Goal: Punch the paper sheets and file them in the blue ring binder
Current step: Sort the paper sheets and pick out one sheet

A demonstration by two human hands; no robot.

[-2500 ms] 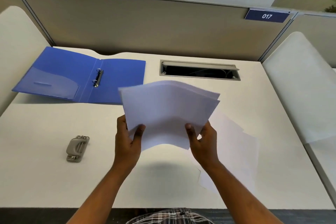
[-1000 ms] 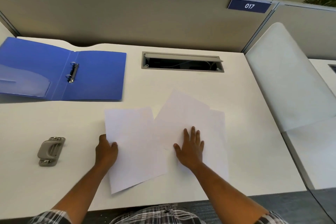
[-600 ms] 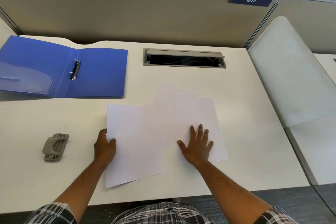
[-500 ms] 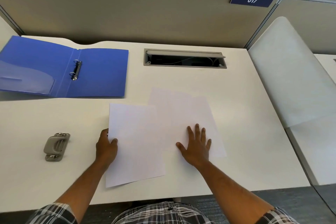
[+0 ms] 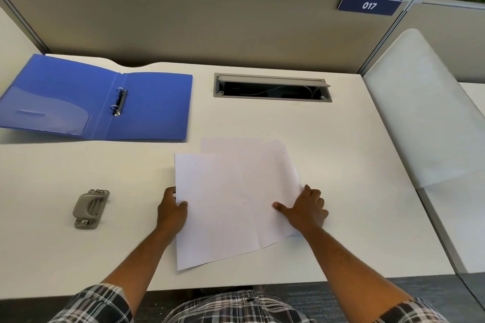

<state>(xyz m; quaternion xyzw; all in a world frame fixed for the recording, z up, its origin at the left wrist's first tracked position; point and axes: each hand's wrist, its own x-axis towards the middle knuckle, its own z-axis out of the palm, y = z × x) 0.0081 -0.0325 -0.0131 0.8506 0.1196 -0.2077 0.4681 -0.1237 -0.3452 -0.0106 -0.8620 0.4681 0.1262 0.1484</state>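
Observation:
Several white paper sheets (image 5: pixel 231 191) lie fanned and overlapping on the desk in front of me. My left hand (image 5: pixel 172 211) pinches the left edge of the top sheet, thumb on top. At the right edge of the lower sheets my right hand (image 5: pixel 305 208) grips them, thumb on the paper and fingers curled at the edge. The blue ring binder (image 5: pixel 97 102) lies open at the back left, its metal rings (image 5: pixel 119 102) showing. A grey hole punch (image 5: pixel 90 208) sits on the desk to the left of my left hand.
The white desk (image 5: pixel 354 217) has an open grey cable tray (image 5: pixel 271 86) at the back middle. A grey partition wall (image 5: pixel 210 21) with a "017" sign (image 5: pixel 368 5) closes the back. A white side panel (image 5: pixel 430 112) stands at the right.
The sheets went from held up in the air to lying on the desk. My right hand slid the lower sheets leftward toward the top sheet and shifted from flat on them to gripping their right edge.

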